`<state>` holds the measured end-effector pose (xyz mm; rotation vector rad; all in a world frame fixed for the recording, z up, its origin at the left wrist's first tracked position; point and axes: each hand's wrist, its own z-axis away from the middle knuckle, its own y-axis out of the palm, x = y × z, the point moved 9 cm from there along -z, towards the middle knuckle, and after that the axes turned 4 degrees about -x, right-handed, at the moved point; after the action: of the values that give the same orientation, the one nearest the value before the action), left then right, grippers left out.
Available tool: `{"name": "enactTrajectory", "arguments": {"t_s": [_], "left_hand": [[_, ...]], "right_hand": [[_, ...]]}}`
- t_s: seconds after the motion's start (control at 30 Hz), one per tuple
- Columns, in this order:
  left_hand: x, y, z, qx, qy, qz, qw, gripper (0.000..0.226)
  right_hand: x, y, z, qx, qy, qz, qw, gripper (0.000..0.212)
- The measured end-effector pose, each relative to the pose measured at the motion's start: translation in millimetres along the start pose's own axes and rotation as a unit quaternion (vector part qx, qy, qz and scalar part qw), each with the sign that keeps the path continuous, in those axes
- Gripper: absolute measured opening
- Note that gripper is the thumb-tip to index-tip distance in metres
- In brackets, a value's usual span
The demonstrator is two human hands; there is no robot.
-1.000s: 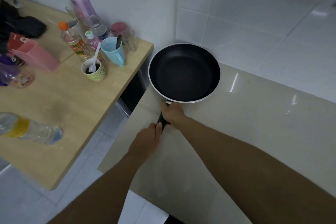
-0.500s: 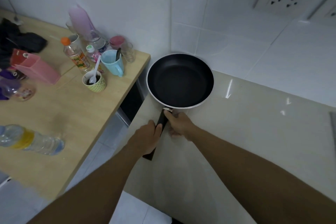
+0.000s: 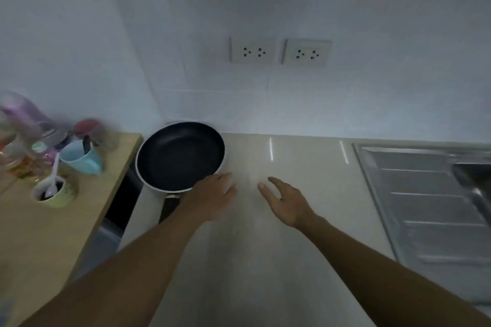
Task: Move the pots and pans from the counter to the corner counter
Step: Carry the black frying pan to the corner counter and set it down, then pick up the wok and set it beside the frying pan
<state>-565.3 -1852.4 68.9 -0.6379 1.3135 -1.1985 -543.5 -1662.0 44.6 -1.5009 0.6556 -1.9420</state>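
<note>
A black frying pan (image 3: 180, 155) with a pale rim sits in the far left corner of the beige counter (image 3: 265, 247), against the tiled wall. Its black handle (image 3: 168, 208) points toward me and is partly hidden by my left wrist. My left hand (image 3: 212, 196) hovers open just right of the handle, near the pan's rim, holding nothing. My right hand (image 3: 285, 200) is open over the bare counter, fingers spread, apart from the pan.
A wooden table (image 3: 39, 233) at the left carries a blue mug (image 3: 81, 158), a green cup with a spoon (image 3: 51, 191) and bottles. A steel sink drainboard (image 3: 430, 202) lies at the right. Two wall sockets (image 3: 279, 52) sit above the counter.
Both hands have let go of the pan handle and moved right, away from it. The pan stays in the corner. My view has swung right, bringing the sink into sight.
</note>
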Motion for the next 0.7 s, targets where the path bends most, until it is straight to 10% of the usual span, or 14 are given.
{"name": "enactTrajectory", "arguments": {"t_s": [0.23,0.7], "left_hand": [[-131,46,-16,0.051,0.060,-0.032,0.996,0.069],[-485,196,70,0.117,0.228,-0.026,0.966,0.043]], "right_hand": [[-99,-115,75,-0.091,0.070,-0.001,0.993,0.083],[-335,-305,313,-0.238,0.171,-0.035,0.955,0.079]]}}
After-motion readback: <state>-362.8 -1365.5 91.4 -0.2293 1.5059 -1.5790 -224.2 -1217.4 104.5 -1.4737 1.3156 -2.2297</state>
